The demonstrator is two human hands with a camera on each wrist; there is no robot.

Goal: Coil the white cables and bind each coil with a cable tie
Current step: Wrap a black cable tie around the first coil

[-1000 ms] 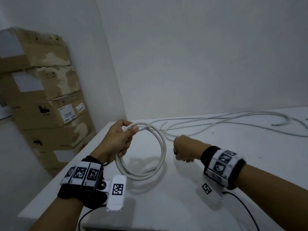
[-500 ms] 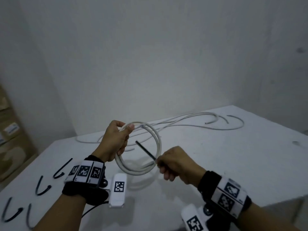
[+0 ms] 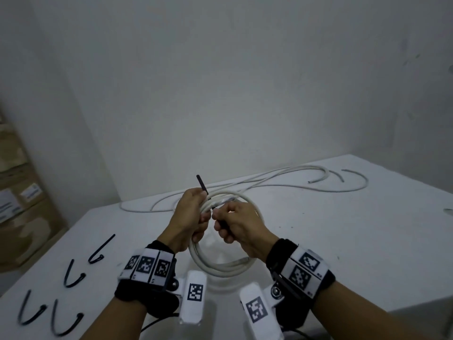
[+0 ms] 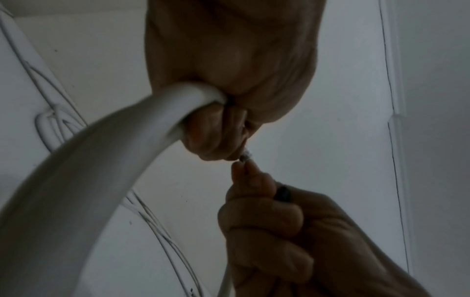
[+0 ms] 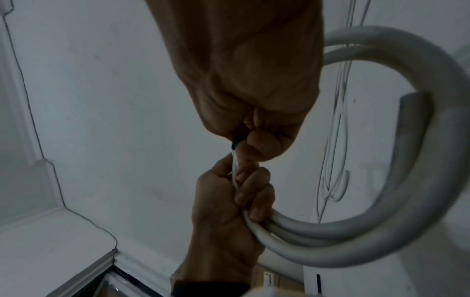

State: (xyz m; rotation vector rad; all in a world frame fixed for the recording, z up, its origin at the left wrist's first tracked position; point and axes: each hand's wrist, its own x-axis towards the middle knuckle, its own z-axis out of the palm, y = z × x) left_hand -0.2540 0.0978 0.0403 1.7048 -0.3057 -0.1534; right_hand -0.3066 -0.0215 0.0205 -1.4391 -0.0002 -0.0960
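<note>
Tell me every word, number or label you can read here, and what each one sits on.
No text can be read.
Cardboard boxes: pale stickers, print too blurred to read.
Wrist bands: black-and-white square code patterns, no letters or numbers.
White camera housings: the same kind of code squares, no words.
Box label in the right wrist view: too small to read.

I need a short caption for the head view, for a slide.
Left hand grips the white cable coil while the right hand holds a black cable tie against it.
</note>
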